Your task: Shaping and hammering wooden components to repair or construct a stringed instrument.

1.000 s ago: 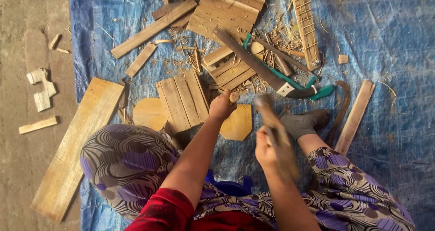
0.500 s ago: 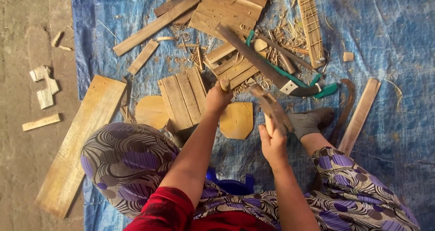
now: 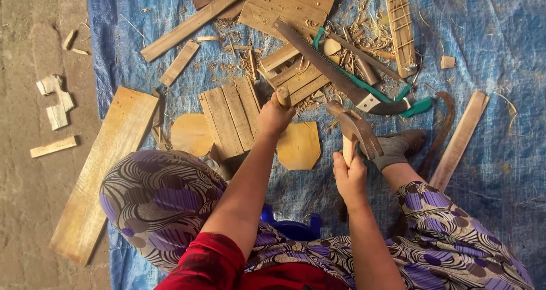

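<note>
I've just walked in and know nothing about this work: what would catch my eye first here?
Probably the hammer gripped in the right hand at centre, beside the left hand closed on a short wooden peg. Behind them a green-handled saw lies across wooden slats and shavings on a blue tarp.

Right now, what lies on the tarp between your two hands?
In the head view, a flat pale wooden piece with cut corners lies on the blue tarp, between the left hand gripping a peg and the right hand holding the hammer.
</note>
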